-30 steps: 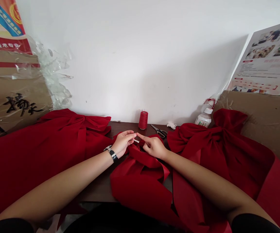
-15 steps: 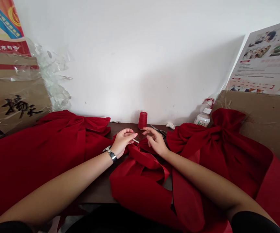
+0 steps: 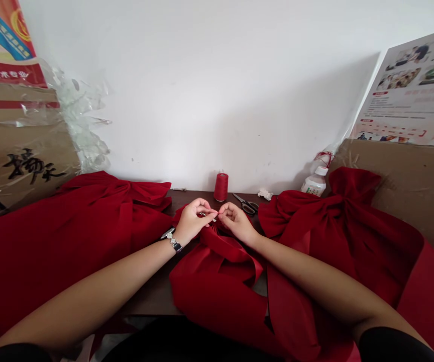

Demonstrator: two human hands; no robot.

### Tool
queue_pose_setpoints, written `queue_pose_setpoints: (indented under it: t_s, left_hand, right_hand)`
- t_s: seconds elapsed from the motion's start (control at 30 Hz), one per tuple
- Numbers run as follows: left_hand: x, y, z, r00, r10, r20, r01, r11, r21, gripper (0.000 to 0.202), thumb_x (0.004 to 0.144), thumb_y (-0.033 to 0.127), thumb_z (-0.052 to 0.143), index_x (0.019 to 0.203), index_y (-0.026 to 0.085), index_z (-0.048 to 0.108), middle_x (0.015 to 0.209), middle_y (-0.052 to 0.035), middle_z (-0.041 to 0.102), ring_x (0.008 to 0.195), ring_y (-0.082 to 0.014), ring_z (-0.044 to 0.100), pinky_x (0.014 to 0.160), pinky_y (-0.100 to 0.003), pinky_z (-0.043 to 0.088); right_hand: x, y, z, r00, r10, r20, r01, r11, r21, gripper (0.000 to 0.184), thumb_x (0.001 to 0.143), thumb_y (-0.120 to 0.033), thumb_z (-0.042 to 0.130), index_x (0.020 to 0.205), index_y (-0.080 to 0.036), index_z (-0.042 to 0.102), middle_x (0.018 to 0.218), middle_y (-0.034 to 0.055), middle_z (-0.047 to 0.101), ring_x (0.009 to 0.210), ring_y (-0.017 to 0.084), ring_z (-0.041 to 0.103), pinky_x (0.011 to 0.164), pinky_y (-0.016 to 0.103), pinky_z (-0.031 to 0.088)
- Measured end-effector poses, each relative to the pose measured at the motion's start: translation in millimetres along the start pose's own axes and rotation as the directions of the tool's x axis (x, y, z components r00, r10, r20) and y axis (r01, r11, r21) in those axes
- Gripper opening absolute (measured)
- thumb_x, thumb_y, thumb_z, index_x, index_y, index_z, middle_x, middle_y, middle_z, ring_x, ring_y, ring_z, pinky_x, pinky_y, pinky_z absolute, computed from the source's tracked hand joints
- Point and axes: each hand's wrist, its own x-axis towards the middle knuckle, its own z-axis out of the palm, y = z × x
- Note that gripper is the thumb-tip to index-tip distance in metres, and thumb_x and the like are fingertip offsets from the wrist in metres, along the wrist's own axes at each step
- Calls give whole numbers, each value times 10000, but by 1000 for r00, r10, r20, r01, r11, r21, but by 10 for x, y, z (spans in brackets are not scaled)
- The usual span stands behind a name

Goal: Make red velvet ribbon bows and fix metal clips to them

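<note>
**Left hand** (image 3: 194, 221): narrow pinch, closed on a slim metal shaft, taken to be a needle (image 3: 206, 214). A watch (image 3: 175, 245) is worn at the wrist.

**Right hand** (image 3: 237, 222): narrow pinch, fingertips (image 3: 221, 211) set against the needle's far end. Anything held there is too fine to be told.

**Placed about the hands:** red bow (image 3: 217, 271) at 6 o'clock, directly below, on a dark table (image 3: 145, 301); red thread spool (image 3: 220, 187) at 12; scissors (image 3: 244, 203) at 1; plastic bottle (image 3: 315, 183) at 2; further bows at 9 (image 3: 89, 211) and 3 (image 3: 337, 236).

**Risks:** a finger could be pricked if the pinch slips. If the needle is dropped, it could be lost in the red cloth or snag it.
</note>
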Motion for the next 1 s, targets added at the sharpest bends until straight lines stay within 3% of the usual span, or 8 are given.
queue_pose_setpoints:
  t_s: [0.33, 0.63, 1.0]
  left_hand:
    - [-26, 43, 12, 999, 35, -4, -34, 998, 46, 288, 717, 286, 687, 769, 195, 419, 766, -24, 716, 577, -118, 632, 499, -202, 491]
    - [-10, -1, 12, 993, 118, 5, -118, 984, 132, 256, 714, 243, 674, 752, 199, 424, 758, -25, 710, 742, -165, 688, 631, -236, 505]
    - [2, 34, -6, 992, 130, -3, -128, 981, 147, 270, 698, 246, 671, 717, 203, 405, 705, 0, 682, 629, -123, 622, 569, -217, 472]
  right_hand:
    - [8, 7, 11, 998, -36, -42, 32, 996, -78, 277, 729, -405, 668, 763, -173, 520, 678, -19, 541, 595, 89, 485, 577, 219, 386]
    - [-2, -65, 5, 997, -37, -73, 24, 985, -172, 217, 727, -353, 628, 730, -153, 543, 517, -72, 402, 463, 53, 292, 465, 201, 220]
    - [18, -55, -27, 999, -19, -34, 12, 981, -196, 303, 733, -444, 649, 739, -161, 542, 484, -88, 327, 449, 51, 233, 459, 207, 172]
